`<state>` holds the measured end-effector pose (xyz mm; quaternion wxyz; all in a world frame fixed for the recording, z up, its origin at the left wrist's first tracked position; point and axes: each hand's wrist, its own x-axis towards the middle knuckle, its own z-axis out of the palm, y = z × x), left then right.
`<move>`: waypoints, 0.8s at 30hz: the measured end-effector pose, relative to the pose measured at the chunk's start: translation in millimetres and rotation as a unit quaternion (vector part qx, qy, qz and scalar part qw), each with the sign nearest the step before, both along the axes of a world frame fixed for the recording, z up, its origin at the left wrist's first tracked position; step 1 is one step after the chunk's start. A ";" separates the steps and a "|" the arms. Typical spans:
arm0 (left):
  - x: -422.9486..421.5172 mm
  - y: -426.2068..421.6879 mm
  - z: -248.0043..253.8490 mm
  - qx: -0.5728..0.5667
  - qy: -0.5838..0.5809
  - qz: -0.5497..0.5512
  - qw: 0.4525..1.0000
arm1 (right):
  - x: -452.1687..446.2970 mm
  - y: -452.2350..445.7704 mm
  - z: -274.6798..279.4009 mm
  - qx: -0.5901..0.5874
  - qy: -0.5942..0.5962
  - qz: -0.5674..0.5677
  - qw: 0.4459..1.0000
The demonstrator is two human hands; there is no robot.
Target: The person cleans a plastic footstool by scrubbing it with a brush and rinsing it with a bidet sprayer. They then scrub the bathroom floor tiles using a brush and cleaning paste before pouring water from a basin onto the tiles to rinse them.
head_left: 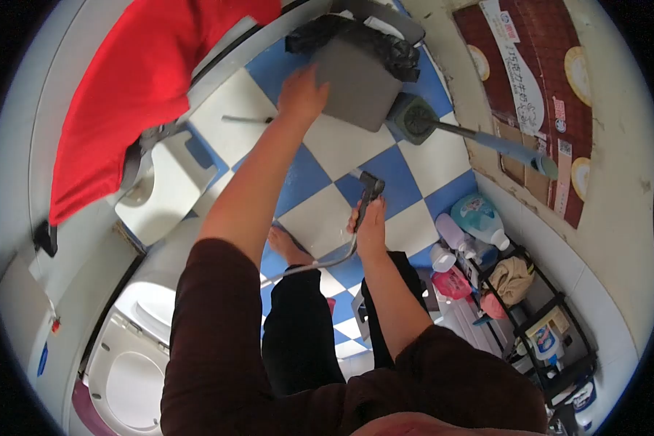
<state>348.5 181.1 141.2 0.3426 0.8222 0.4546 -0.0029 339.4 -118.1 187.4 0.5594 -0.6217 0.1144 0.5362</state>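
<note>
My right hand (371, 221) is wrapped round the handle of a black spray nozzle (371, 187), its head tilted up and left above the tiled floor. A thin grey hose (312, 266) curves from the handle down toward the left, past my knee. My left hand (303, 94) reaches forward to the left edge of a grey bin (360, 83); its thumb and fingers look apart, and I cannot tell whether they touch the bin. Black plastic bag (396, 51) bunches over the bin's far end. A thin grey rod (245, 119) lies on the floor beside my left forearm.
A toilet brush (479, 136) in its holder leans right of the bin. Bottles, including a blue detergent bottle (479, 218), and a black rack (552, 312) line the right wall. On the left are a toilet (127, 370), a white stool (171, 189) and red cloth (131, 102).
</note>
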 end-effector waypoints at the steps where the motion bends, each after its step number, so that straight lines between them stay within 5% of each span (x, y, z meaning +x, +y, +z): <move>1: 29.3 9.5 -3.9 0.061 -0.010 -0.034 0.998 | 3.1 0.8 -4.1 -0.033 -0.034 0.010 0.999; 5: 142.9 54.3 -39.5 0.262 -0.063 -0.155 0.950 | 26.0 13.2 -27.1 -0.065 -0.156 0.103 0.980; 8: 201.7 82.7 -49.2 0.309 0.005 -0.213 0.927 | 45.5 4.2 -66.5 -0.060 -0.217 0.165 0.960; 11: 220.9 93.1 -9.4 0.055 0.141 -0.268 0.951 | 45.7 -18.5 -97.8 -0.063 -0.250 0.221 0.940; 13: 221.2 91.1 -15.4 0.106 0.184 -0.305 0.928 | 45.9 -6.9 -81.3 -0.100 -0.160 0.130 0.973; 15: 209.7 79.4 -31.2 0.194 0.208 -0.336 0.898 | 65.1 38.3 -25.9 -0.172 0.045 -0.099 0.979; 24: 147.5 47.5 -59.1 0.239 0.158 -0.377 0.881 | 46.4 17.1 -40.5 -0.062 0.114 -0.219 0.967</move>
